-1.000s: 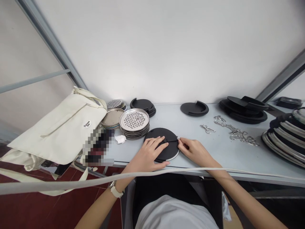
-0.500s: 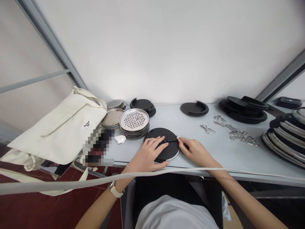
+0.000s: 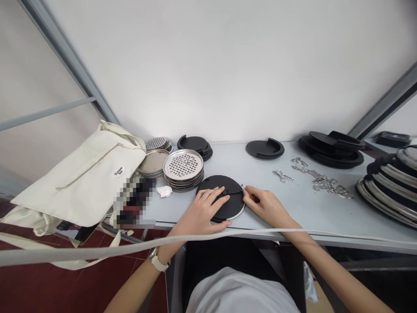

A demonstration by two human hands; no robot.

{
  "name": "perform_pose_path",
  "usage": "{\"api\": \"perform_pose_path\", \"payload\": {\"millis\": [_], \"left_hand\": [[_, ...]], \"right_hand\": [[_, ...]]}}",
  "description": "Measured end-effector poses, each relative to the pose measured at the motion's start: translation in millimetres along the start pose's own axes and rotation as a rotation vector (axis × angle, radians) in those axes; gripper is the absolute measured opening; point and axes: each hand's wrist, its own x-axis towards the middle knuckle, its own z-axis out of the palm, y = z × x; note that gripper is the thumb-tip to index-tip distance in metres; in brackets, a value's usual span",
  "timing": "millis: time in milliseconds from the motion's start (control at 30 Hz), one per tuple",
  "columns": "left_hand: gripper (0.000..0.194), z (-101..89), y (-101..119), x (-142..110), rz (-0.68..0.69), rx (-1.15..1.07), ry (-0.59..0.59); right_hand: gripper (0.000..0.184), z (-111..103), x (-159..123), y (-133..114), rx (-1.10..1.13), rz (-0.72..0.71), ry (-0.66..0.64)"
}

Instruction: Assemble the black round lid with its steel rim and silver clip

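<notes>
A round black disc [image 3: 221, 208] lies near the table's front edge, with a dark strip across it and a pale rim showing at its lower right. My left hand [image 3: 206, 209] rests on its left side, fingers spread and flat, covering part of it. At the disc's right edge my right hand [image 3: 265, 206] pinches a small silver metal clip [image 3: 243, 187], most of it hidden by thumb and finger. Just left of the disc stands a stack of perforated metal discs [image 3: 183, 167]. Loose metal clips [image 3: 325, 182] lie to the right, one [image 3: 282, 176] set apart.
A white cord [image 3: 208, 237] crosses in front of my forearms. The cream bag [image 3: 81, 174] lies at the left. Black round holders [image 3: 265, 148] stand along the wall, more [image 3: 330, 154] at the back right. A tall stack of rimmed discs [image 3: 391, 195] fills the right end.
Hardly anything differs. Both hands keep their places on the disc and the clip; the view has shifted very slightly.
</notes>
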Motion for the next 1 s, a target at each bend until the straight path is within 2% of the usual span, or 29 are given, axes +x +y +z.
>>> {"api": "perform_pose_path", "payload": {"millis": [367, 767, 1000], "left_hand": [[0.059, -0.9, 0.6, 0.3, 0.003, 0.000, 0.011], [0.059, -0.9, 0.0, 0.3, -0.002, -0.004, 0.008], [0.059, -0.5, -0.2, 0.3, 0.000, -0.011, 0.010]], "right_hand": [[0.020, -4.4, -1.5, -3.6, 0.110, 0.011, 0.100], [0.033, -6.2, -2.6, -4.9, 0.185, 0.002, 0.112], [0.026, -5.8, -2.4, -3.7, 0.198, 0.032, 0.124]]}}
